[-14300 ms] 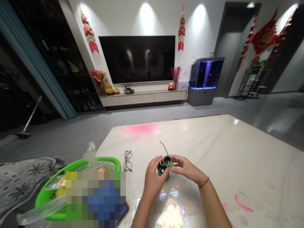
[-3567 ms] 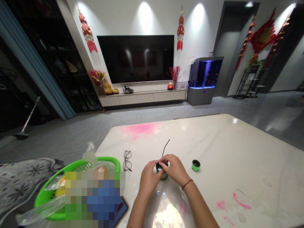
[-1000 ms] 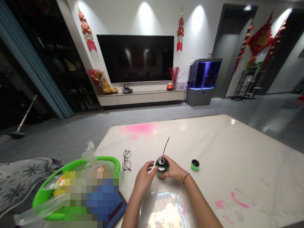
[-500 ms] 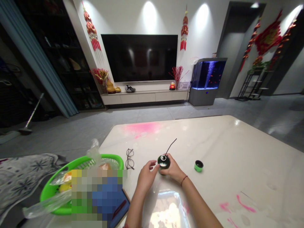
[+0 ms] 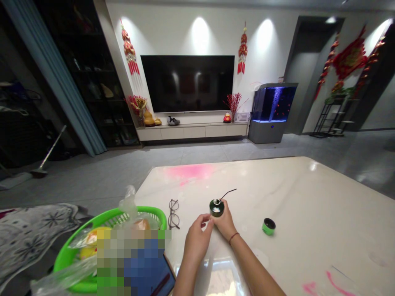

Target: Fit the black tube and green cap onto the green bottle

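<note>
A squat dark green bottle with a white ring at its neck rests in my right hand, and a thin black stick leans out of the neck toward the right. My left hand sits just below and left of the bottle, fingers loosely apart, its fingertips close to the bottle and holding nothing. A small green cap with a dark top lies on the white marble table, to the right of both hands.
Folded eyeglasses lie left of my hands. A bright green basket holds plastic bags and fruit at the lower left, partly pixelated. A patterned cloth lies further left. Pink stains mark the table. A dark flat device sits at the table's near edge.
My left hand has let go of the bottle and dropped lower left. The bottle now rests in my right hand, its stick tilted further right. The green cap stays on the table.
</note>
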`<state>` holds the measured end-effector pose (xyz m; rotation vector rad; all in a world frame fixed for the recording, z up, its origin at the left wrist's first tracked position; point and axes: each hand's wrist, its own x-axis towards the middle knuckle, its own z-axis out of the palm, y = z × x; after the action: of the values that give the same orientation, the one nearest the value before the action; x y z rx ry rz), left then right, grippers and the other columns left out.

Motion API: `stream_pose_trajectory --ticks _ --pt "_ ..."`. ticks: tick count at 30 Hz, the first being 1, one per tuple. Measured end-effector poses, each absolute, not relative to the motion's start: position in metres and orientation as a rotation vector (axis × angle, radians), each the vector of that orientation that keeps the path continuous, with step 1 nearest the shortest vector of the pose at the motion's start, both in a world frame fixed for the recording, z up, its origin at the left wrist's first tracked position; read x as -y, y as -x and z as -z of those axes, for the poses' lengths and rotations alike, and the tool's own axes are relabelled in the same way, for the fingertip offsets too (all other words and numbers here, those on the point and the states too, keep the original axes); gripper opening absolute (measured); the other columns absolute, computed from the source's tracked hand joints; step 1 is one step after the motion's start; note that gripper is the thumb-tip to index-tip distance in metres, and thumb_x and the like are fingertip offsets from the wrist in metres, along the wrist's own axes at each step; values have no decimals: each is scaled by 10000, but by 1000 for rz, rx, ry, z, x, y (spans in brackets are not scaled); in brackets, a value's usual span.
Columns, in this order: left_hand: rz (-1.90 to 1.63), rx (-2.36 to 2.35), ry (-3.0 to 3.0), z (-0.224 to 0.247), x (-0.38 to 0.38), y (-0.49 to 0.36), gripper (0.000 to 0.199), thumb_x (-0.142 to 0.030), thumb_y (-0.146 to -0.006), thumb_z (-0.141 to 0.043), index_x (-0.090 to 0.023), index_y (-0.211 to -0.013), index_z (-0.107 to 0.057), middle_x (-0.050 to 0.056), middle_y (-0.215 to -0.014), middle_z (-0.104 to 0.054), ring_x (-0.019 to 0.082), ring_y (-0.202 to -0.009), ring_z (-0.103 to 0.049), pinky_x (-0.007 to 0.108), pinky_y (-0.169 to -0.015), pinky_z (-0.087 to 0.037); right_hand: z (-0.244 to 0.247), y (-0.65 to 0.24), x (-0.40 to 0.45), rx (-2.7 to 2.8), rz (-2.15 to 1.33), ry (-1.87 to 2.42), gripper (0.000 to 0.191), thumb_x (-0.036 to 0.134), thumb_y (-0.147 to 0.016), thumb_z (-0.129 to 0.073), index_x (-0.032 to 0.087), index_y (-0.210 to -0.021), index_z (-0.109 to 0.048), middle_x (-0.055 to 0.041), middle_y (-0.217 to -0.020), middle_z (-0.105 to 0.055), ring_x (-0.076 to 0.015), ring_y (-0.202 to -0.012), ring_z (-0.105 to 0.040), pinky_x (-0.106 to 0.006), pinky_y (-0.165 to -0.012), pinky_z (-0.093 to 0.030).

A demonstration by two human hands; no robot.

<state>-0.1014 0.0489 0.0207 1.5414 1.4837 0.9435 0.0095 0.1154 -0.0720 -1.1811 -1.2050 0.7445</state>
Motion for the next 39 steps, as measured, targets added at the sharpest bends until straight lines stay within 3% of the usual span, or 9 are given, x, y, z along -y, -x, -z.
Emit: stream_pose_trajectory --ticks 19,39 --pt "-881 -1467 -1531 -30 -37 89 316 -387 -753 -474 -196 -973 -597 62 -1065 -634 205 -979 -576 328 -862 -421 84 -2 -165 1238 -651 1341 682 209 -538 -675 206 -1104 -295 -70 -1024 -547 -207 -954 -558 -357 -875 -419" --pt "-756 -1579 -1624 -35 -26 82 349 -378 -777 -426 -198 -1027 -591 57 -1097 -620 194 -1014 -548 277 -868 -387 89 7 -242 1199 -273 1661 689 354 -540 -711 168 -1101 -357 -142 -1025 -602 -282 -907 -599 -379 -788 -444"
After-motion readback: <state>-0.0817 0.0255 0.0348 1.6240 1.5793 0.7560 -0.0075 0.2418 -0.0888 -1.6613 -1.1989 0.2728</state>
